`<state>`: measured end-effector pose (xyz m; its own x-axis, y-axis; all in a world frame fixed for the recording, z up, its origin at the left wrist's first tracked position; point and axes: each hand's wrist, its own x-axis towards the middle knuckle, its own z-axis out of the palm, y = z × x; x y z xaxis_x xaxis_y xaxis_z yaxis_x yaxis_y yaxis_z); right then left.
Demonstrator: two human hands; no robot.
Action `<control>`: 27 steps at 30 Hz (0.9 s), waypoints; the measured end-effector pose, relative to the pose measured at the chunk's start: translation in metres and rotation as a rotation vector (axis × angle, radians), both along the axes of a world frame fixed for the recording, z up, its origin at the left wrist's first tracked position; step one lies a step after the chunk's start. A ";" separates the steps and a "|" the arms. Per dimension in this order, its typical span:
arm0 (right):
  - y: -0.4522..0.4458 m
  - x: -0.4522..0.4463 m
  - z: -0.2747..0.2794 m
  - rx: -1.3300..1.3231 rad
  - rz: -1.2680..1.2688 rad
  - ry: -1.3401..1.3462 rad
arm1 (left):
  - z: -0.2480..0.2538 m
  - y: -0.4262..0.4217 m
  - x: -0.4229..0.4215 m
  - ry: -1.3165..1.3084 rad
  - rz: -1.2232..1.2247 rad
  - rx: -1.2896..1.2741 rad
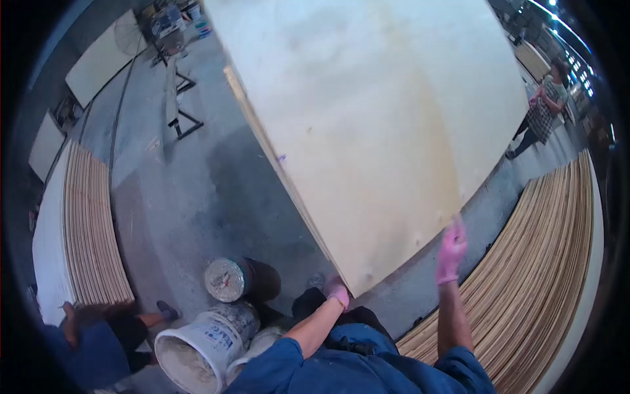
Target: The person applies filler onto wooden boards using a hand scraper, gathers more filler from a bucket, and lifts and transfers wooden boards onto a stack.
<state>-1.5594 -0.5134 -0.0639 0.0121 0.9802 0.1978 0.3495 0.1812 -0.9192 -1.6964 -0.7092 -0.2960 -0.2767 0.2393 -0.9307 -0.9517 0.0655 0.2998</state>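
A large pale plywood sheet (367,131) fills the upper middle of the view, with a brownish streak down its right part. Other sheet edges show under its left side. My left hand (338,293), in a pink glove, grips the sheet's near corner; its fingers are partly hidden. My right hand (451,253), also pink-gloved, is at the near right edge with its fingers pointing up toward the sheet. Those fingers are blurred, so I cannot see whether they grip the edge.
Tall stacks of sheets stand at right (518,282) and left (95,223). Near my left side are a white bucket (220,338) and a crusted drum (226,280). One person (548,108) stands far right, another (92,341) lower left. A metal-legged bench (172,92) stands beyond.
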 end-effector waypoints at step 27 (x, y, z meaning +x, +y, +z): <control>-0.136 -0.161 -0.234 -0.580 -0.871 -0.563 | 0.020 0.129 -0.357 0.409 -0.946 0.139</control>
<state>-1.7207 -0.6496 -0.2981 0.7725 0.6298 -0.0818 0.5299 -0.7102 -0.4635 -2.0535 -0.5798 -0.2761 -0.2085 0.6210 -0.7556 -0.3533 0.6725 0.6503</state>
